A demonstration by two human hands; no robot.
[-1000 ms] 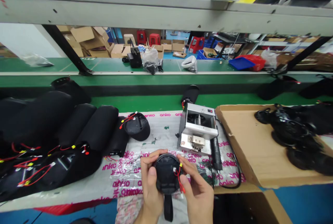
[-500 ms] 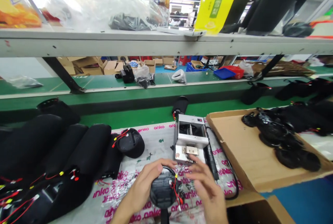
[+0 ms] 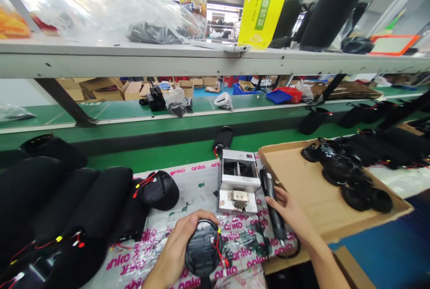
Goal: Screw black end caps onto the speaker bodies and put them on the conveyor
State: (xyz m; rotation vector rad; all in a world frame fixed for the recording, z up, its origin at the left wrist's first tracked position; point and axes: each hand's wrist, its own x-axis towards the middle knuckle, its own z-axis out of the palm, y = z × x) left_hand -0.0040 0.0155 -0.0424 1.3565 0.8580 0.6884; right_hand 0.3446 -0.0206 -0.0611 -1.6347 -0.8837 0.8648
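My left hand [image 3: 183, 244] is wrapped round a black cylindrical housing [image 3: 202, 248], its round end facing up, with red wires and small yellow and red connectors hanging from its right side. My right hand [image 3: 285, 208] has its fingers and thumb round the body of a black electric screwdriver [image 3: 276, 219], whose metal tip points toward me. Just left of the screwdriver stands a silver screw feeder [image 3: 239, 183]. Its front block lies beyond the housing.
Black fabric-covered cylinders [image 3: 101, 204] with wires crowd the left. Another black housing [image 3: 160, 190] sits near them. At right, a cardboard tray [image 3: 295, 181] holds several black round parts [image 3: 342, 170]. A white shelf [image 3: 161, 62] crosses overhead with a yellow pouch [image 3: 265, 6] and a bottle.
My right hand has moved right, from beside the housing to the electric screwdriver, and taken hold of it. The screwdriver's lower end has swung slightly. My left hand keeps the housing. The view has shifted right.
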